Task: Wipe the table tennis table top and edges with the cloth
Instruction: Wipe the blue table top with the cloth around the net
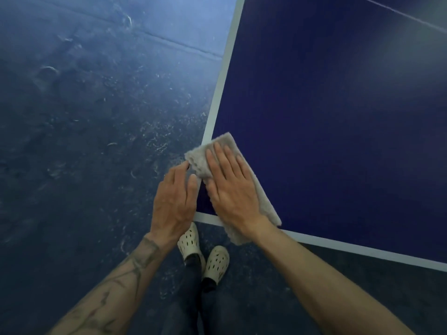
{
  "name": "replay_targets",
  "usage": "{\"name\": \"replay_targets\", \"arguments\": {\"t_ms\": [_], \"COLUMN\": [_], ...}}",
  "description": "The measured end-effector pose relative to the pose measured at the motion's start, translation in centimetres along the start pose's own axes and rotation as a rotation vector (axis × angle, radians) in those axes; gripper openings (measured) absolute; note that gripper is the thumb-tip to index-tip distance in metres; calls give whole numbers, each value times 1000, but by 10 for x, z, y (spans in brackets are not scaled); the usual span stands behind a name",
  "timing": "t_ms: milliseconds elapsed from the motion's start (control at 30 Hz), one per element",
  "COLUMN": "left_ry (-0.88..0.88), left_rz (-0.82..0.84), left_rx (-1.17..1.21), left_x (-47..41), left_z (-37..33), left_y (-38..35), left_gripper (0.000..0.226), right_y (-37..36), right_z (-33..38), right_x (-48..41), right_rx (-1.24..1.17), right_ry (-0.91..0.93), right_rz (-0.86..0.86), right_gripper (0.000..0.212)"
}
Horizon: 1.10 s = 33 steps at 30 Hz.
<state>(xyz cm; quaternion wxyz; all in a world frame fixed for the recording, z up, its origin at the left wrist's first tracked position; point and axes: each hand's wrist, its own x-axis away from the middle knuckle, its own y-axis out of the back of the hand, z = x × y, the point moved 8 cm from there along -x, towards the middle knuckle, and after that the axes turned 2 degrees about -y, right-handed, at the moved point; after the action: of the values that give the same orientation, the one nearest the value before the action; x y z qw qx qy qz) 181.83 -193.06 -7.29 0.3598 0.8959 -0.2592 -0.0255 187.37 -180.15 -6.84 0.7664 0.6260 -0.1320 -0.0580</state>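
Grey fluffy cloth (223, 144) lies on the near left corner of the dark blue table tennis table top (326, 117), overhanging both white-lined edges. Right hand (232, 189) presses flat on it, fingers straight, holding nothing. Left hand (174, 204) is just beside, over the side edge, fingers straight, tips at the cloth's fringe; contact unclear. Cream perforated clogs (216, 262) stand on scuffed blue floor (84, 117).

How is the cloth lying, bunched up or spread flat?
Spread flat: the cloth lies as a flat strip under the right hand, hanging over the table edge.
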Motion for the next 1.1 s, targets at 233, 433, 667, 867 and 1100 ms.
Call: {"name": "replay_targets", "arguments": {"t_ms": [233, 433, 667, 867, 1100], "left_ry": [7, 36, 65, 71, 44], "left_rz": [-19, -71, -62, -28, 58], "left_rx": [-95, -146, -160, -128, -128], "left_x": [49, 79, 82, 85, 95], "left_z": [1, 17, 14, 22, 45], "left_y": [18, 28, 33, 32, 38], "left_gripper": [49, 40, 44, 47, 47], "right_y": [10, -1, -11, -19, -19], "right_z": [-8, 19, 47, 57, 73], "right_x": [-53, -38, 23, 52, 83], "right_rx": [-26, -63, -78, -4, -33], "right_ry": [-166, -104, 96, 167, 127], "right_rz": [-34, -52, -49, -56, -98], "right_gripper": [63, 64, 75, 78, 74]}}
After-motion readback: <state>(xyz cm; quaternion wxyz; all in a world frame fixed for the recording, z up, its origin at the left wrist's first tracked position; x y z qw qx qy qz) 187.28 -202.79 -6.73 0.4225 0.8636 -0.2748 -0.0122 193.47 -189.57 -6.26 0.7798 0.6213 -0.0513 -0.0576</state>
